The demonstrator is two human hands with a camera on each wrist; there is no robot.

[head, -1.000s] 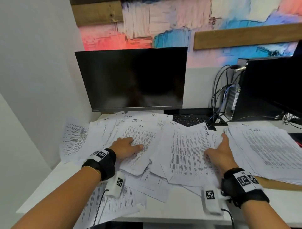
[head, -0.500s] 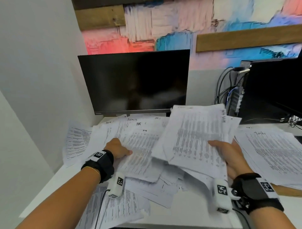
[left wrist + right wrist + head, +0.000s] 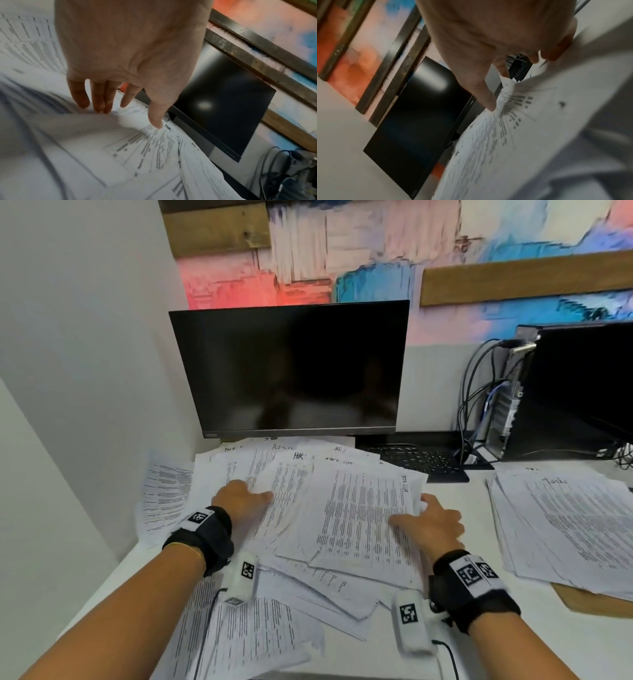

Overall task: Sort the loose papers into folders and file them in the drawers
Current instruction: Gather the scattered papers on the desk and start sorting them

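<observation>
I see the left hand [image 3: 241, 498] resting on the loose papers [image 3: 301, 508] spread over the white desk [image 3: 479, 642] in front of the dark monitor [image 3: 291, 371]; its fingers [image 3: 99, 100] are straight, tips touching the sheets. My right hand [image 3: 433, 522] grips the right edge of a sheaf on top of that heap, thumb on top; the other fingers look tucked under, though the wrist view is blurry. A second paper stack [image 3: 565, 522] lies apart at right, on a brown folder [image 3: 596, 601].
</observation>
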